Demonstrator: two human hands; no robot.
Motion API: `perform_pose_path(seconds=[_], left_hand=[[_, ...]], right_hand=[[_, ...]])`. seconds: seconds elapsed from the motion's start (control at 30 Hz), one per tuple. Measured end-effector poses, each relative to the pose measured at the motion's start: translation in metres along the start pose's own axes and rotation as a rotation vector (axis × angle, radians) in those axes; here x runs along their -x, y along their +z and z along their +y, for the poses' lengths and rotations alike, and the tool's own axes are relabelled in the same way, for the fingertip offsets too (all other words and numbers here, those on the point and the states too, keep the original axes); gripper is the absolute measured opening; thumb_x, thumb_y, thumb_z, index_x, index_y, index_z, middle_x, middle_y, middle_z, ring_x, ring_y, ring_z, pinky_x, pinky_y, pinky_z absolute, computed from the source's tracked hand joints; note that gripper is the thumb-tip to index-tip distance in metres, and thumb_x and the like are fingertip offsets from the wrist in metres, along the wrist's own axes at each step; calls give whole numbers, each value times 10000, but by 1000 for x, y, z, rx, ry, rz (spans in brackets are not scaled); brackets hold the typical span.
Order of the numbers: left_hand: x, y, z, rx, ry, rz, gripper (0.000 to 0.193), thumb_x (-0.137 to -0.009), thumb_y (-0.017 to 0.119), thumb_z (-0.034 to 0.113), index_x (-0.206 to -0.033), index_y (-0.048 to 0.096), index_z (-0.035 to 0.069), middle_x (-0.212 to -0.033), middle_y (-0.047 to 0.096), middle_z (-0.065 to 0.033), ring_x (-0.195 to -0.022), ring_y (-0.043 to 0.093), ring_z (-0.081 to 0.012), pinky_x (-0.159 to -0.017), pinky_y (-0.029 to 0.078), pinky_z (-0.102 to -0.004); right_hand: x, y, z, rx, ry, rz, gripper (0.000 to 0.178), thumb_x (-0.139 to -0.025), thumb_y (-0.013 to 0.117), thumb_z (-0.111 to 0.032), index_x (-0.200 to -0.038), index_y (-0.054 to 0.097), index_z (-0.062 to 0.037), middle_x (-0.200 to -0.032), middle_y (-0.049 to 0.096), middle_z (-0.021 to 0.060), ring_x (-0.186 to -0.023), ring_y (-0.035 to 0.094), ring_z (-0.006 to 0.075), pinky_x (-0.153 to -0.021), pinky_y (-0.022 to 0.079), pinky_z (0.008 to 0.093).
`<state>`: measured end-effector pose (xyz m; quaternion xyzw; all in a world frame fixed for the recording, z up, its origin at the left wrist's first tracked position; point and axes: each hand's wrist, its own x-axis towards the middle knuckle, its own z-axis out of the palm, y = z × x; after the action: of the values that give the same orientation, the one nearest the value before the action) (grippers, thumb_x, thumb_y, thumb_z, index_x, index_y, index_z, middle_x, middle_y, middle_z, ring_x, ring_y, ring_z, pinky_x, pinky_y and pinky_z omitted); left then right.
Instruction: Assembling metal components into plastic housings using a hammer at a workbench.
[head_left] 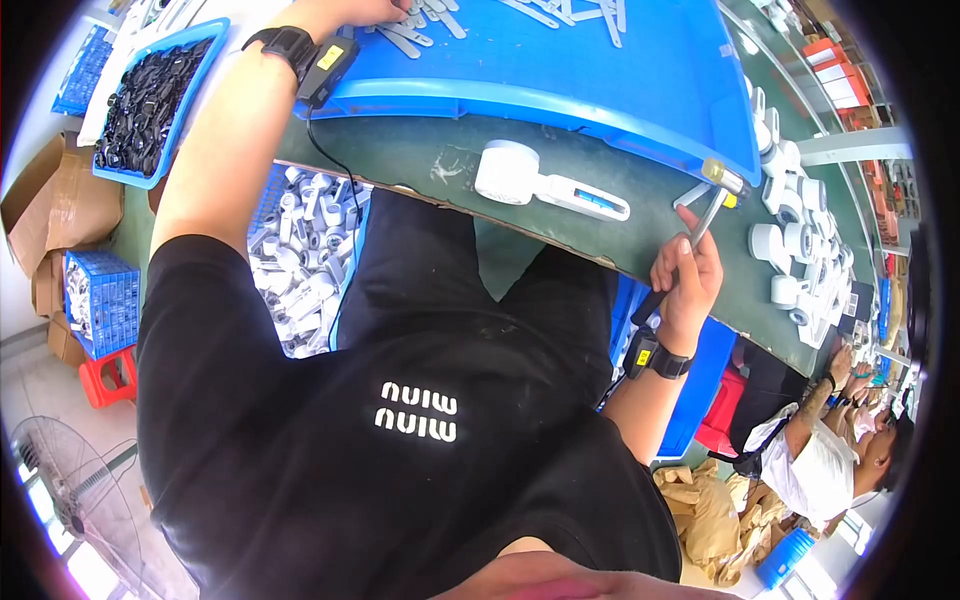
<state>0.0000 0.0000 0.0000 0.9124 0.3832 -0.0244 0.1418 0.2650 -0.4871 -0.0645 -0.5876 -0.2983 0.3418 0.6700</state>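
Observation:
My right hand is closed around the shaft of a small hammer, its yellowish, clear-tipped head pointing up and away from me. Close to it on the green bench lies a white scoop with a round cup and a slotted handle. At the top edge my left hand reaches over a large blue tray; its fingers are mostly cut off by the frame. Beneath and beside that hand are several flat grey strips. More strips lie farther right in the tray.
Many white scoops are piled on the bench at right. A blue tray of black parts stands at left, and a crate of white parts sits under the bench. A fan and red stool are at lower left; a co-worker sits at right.

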Motion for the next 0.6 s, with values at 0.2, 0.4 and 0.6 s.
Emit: perform_pose_path(seconds=[0.2, 0.4, 0.6], left_hand=[[1, 1, 4, 82, 250, 9, 281, -872, 750, 105, -1146, 804, 88, -973, 807, -135, -884, 765, -259, -808, 597, -396], [0, 5, 5, 65, 254, 4, 340, -867, 755, 115, -1203, 794, 85, -1013, 812, -149, -920, 771, -269, -845, 599, -400], [-1, 11, -27, 304, 874, 132, 269, -878, 727, 63, -1141, 786, 66, -970, 799, -147, -895, 761, -279, -819, 591, -410]], right_hand=[[-1, 3, 2, -16, -4, 11, 435, -1098, 558, -110, -1497, 520, 57, -699, 468, -23, -540, 396, 56, -489, 353, 240], [0, 3, 2, -23, -7, 5, 434, -1098, 555, -108, -1499, 520, 55, -700, 465, -26, -547, 398, 55, -497, 358, 242], [-1, 4, 0, -12, -9, 0, 431, -1098, 555, -108, -1496, 523, 56, -701, 461, -30, -549, 395, 52, -500, 358, 241]])
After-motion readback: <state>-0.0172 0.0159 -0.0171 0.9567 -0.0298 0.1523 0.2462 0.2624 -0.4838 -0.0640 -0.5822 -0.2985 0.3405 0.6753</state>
